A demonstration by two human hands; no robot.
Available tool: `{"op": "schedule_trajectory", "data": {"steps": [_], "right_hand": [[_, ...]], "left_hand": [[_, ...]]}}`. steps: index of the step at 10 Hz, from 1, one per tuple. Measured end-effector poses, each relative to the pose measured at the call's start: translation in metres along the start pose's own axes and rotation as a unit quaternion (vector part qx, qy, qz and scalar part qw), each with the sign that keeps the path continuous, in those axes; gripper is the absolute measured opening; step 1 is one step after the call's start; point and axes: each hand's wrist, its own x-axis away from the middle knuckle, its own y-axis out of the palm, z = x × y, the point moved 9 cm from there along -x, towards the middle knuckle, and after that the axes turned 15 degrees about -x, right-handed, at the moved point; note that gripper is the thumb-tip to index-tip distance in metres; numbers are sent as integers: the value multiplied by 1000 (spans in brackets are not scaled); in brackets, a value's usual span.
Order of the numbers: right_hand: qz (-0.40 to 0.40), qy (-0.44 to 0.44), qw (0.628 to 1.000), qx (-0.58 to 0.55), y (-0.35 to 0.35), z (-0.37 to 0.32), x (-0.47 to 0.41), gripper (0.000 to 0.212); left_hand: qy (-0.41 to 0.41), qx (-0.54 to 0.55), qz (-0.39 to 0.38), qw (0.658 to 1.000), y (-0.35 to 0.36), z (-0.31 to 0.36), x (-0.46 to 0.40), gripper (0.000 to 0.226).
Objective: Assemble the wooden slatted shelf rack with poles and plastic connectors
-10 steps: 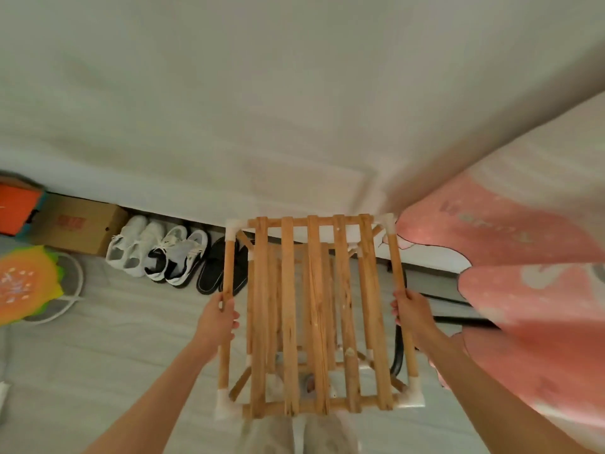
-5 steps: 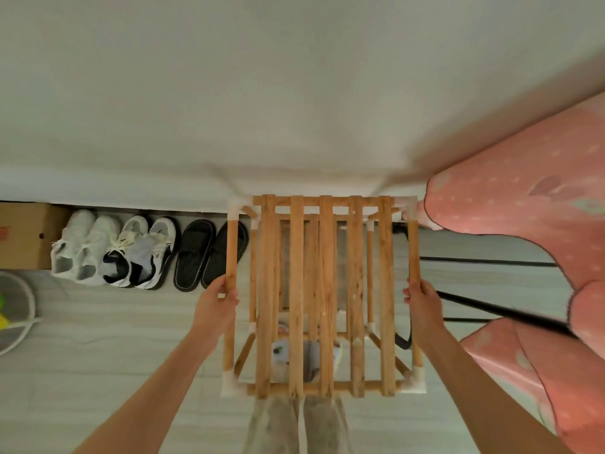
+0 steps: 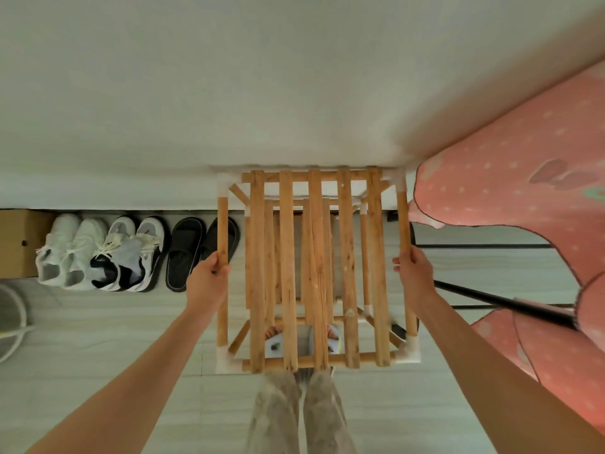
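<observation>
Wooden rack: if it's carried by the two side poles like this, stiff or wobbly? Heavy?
The rack probably carries light: thin slats, open frame, and the left hand and right hand each grip only one side pole. It may rack or twist somewhat, since white plastic connectors alone join the corners. Round poles could turn in the grip.

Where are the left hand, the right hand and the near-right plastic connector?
left hand point(image 3: 207, 277), head view, back of the hand.
right hand point(image 3: 415, 273), head view, back of the hand.
near-right plastic connector point(image 3: 410, 354), head view, white corner piece.
</observation>
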Motion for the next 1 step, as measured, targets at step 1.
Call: {"op": "schedule_trajectory", "data": {"steps": [1], "right_hand": [[-48,-2,992,113,8,-9,13,44]], "left_hand": [[7,-31,-18,999,-7,13,4,15]]}}
